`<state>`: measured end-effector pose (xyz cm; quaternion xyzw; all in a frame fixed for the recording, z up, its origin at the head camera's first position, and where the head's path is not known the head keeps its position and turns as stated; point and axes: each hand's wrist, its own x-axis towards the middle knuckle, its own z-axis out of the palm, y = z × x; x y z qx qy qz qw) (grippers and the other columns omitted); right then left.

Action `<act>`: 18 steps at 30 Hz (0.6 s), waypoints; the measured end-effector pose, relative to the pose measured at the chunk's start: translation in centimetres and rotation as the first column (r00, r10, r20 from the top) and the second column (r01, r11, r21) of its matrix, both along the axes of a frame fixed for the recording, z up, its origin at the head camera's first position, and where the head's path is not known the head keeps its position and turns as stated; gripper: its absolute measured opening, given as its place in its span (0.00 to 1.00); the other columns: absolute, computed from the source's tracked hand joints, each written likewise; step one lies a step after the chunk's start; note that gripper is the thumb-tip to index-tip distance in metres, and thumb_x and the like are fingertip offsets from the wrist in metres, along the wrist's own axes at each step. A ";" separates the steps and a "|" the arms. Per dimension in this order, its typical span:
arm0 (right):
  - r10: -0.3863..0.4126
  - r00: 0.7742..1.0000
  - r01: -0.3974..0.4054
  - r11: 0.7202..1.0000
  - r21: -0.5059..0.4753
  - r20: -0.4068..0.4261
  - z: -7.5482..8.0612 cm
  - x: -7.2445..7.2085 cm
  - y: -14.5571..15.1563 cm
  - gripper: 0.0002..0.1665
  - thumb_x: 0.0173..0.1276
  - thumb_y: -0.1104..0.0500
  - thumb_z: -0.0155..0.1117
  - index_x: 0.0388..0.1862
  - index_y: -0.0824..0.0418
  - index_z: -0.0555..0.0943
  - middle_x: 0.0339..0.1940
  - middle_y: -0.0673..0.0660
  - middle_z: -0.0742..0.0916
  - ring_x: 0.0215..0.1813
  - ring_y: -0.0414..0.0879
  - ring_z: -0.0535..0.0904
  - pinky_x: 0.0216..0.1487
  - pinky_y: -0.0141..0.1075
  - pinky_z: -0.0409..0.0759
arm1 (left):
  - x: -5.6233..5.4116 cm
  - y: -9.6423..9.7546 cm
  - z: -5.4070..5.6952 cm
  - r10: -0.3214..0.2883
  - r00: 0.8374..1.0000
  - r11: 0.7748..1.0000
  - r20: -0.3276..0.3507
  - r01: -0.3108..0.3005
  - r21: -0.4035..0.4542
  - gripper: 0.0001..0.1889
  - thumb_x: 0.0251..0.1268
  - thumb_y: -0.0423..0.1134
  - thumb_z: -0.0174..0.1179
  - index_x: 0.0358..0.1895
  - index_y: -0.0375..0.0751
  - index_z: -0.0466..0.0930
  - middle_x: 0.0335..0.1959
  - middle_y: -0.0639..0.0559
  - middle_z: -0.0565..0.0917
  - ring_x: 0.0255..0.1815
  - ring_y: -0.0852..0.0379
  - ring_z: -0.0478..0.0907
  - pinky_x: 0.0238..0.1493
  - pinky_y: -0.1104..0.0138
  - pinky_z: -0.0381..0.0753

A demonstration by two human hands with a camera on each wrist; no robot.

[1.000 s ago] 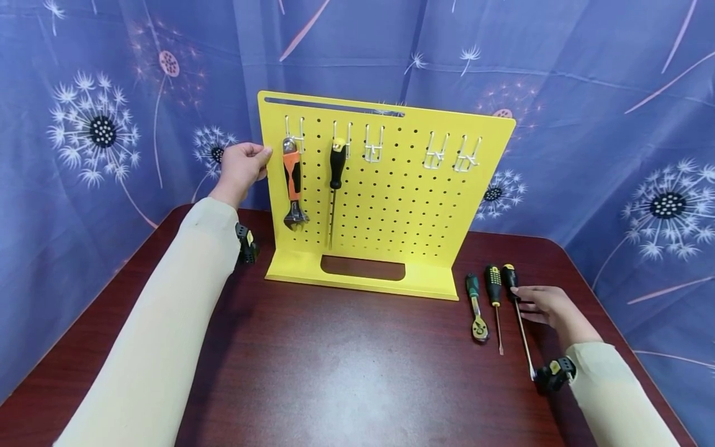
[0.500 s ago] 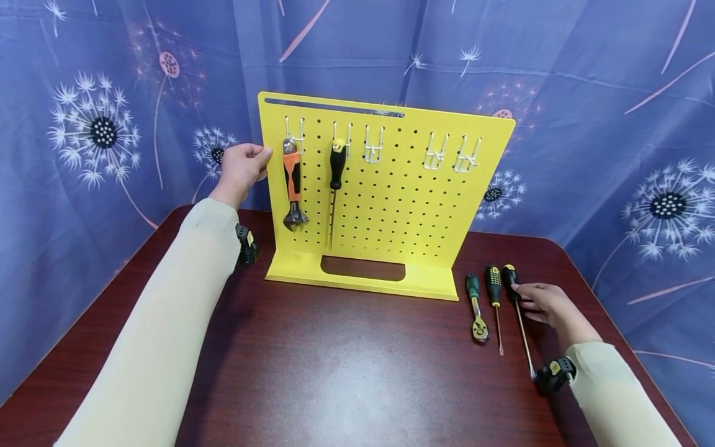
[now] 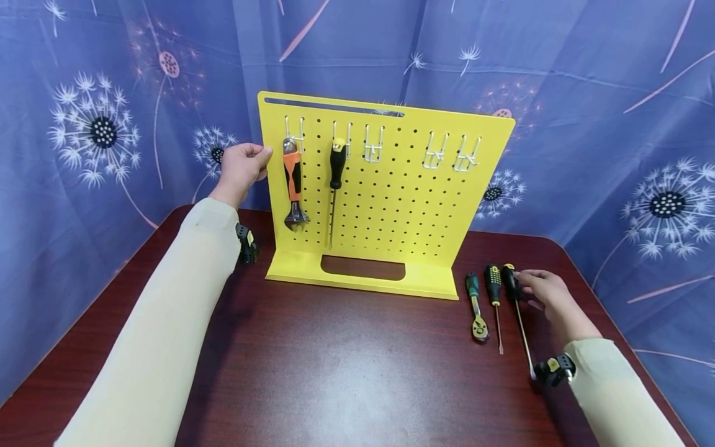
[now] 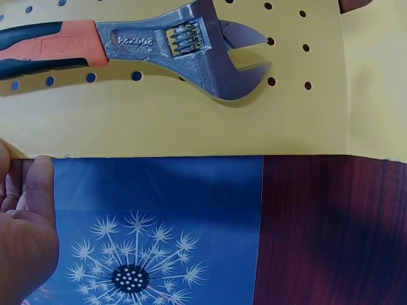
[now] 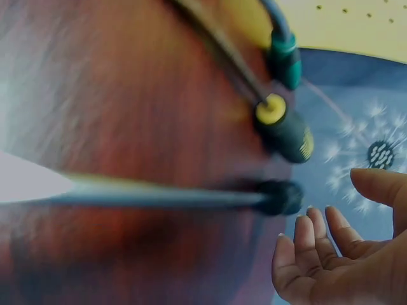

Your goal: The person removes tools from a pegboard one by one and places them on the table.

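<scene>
The left hand pinches the left edge of an upright yellow pegboard between thumb and fingers. Close to it, an orange-and-black adjustable wrench hangs from a hook; its metal jaw end fills the upper part of the left wrist view. On the table at right lies a long screwdriver with a black handle and yellow end. Over that handle hovers the right hand, its thumb and fingers spread apart in the right wrist view. Whether the fingertips touch the handle I cannot tell.
A black-handled screwdriver hangs on the board. Several white wire hooks line its upper part. Beside the long screwdriver lie a shorter screwdriver and a green-handled ratchet wrench. A blue dandelion-print curtain surrounds the dark red table.
The right hand has shifted slightly away from the person, up along the long screwdriver's handle. The left hand keeps its hold on the pegboard's edge.
</scene>
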<state>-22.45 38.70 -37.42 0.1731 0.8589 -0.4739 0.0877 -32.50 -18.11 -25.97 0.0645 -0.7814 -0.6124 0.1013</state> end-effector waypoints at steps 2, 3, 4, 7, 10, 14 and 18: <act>0.016 1.000 -0.016 1.000 0.017 -0.018 0.5 0.0 -0.5 0.37 0.80 0.47 0.50 0.74 0.75 0.62 0.32 0.32 0.77 0.38 0.27 0.74 0.39 0.28 0.81 | 0.0 0.0 0.0 -0.002 1.000 1.000 0.003 0.002 0.002 0.21 0.79 0.46 0.55 0.62 0.33 0.79 0.36 0.64 0.76 0.40 0.67 0.73 0.44 0.77 0.78; 0.026 0.999 -0.025 0.999 0.021 -0.029 0.7 0.0 -0.8 0.38 0.80 0.47 0.50 0.75 0.74 0.61 0.34 0.32 0.77 0.39 0.26 0.74 0.40 0.28 0.81 | -0.1 0.0 0.1 -0.004 1.000 1.000 0.003 0.004 0.002 0.21 0.79 0.45 0.55 0.62 0.33 0.79 0.36 0.64 0.76 0.40 0.67 0.73 0.44 0.76 0.79; 0.036 0.998 -0.035 0.999 0.021 -0.043 1.0 -0.1 -1.2 0.38 0.80 0.47 0.50 0.75 0.74 0.61 0.36 0.32 0.77 0.39 0.26 0.73 0.40 0.28 0.81 | -0.1 0.0 0.0 -0.003 1.000 1.000 0.004 0.003 0.003 0.21 0.79 0.45 0.55 0.62 0.33 0.79 0.36 0.64 0.76 0.40 0.67 0.73 0.45 0.76 0.79; 0.052 0.995 -0.051 0.998 0.022 -0.079 1.7 -0.1 -2.5 0.39 0.80 0.45 0.51 0.76 0.72 0.61 0.40 0.34 0.75 0.41 0.25 0.73 0.40 0.28 0.82 | -0.2 0.0 0.0 -0.006 1.000 1.000 0.004 0.006 0.005 0.21 0.80 0.45 0.55 0.63 0.32 0.78 0.36 0.64 0.76 0.41 0.68 0.73 0.51 0.72 0.81; 0.075 0.991 -0.073 0.997 0.018 -0.110 2.6 0.0 -4.0 0.39 0.81 0.44 0.51 0.76 0.71 0.62 0.43 0.35 0.75 0.41 0.25 0.73 0.41 0.27 0.82 | -0.3 0.0 0.0 -0.004 1.000 1.000 0.008 0.004 0.012 0.21 0.80 0.44 0.55 0.63 0.32 0.78 0.36 0.65 0.76 0.41 0.68 0.74 0.57 0.68 0.82; 0.132 0.980 -0.131 0.991 0.014 -0.146 3.6 0.1 -6.0 0.39 0.81 0.44 0.51 0.77 0.70 0.61 0.49 0.38 0.77 0.44 0.27 0.72 0.49 0.31 0.81 | -0.3 0.0 0.0 -0.006 1.000 1.000 0.009 0.006 0.017 0.21 0.80 0.44 0.55 0.64 0.31 0.78 0.36 0.65 0.76 0.41 0.69 0.74 0.63 0.63 0.82; 0.196 0.965 -0.199 0.980 0.004 -0.175 4.7 0.2 -8.1 0.38 0.81 0.43 0.52 0.77 0.68 0.62 0.52 0.39 0.77 0.51 0.30 0.72 0.55 0.33 0.79 | -0.2 0.0 0.0 -0.005 1.000 1.000 0.013 0.005 0.020 0.21 0.80 0.44 0.54 0.65 0.31 0.77 0.37 0.64 0.76 0.42 0.69 0.74 0.67 0.61 0.81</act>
